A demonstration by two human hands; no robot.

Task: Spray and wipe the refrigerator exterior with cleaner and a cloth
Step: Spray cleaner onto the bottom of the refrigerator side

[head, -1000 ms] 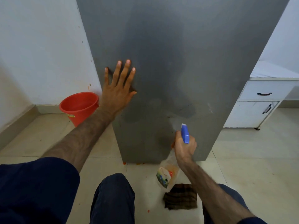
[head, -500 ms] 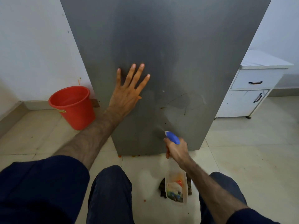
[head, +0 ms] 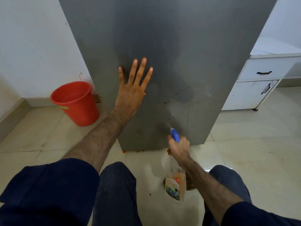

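Spray bottle (head: 175, 185) upright, blue nozzle aimed far at refrigerator (head: 171, 54) panel; right hand (head: 179, 148) fingers clenched round its neck; left hand (head: 132, 93) fingers splayed flat on panel.

The tall grey metal refrigerator (head: 171, 46) runs off the top edge; the clear spray bottle's (head: 175, 185) label is blurred.

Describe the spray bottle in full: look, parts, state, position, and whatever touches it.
The spray bottle has a clear plastic body with a colourful printed label and a blue trigger head with a pale nozzle. The right hand grips its neck, hiding that part. It hangs tilted, body toward the person above the floor tiles, nozzle aimed at the lower part of the grey refrigerator panel, close to it but apart. Motion blurs the body, so its fill level cannot be read.
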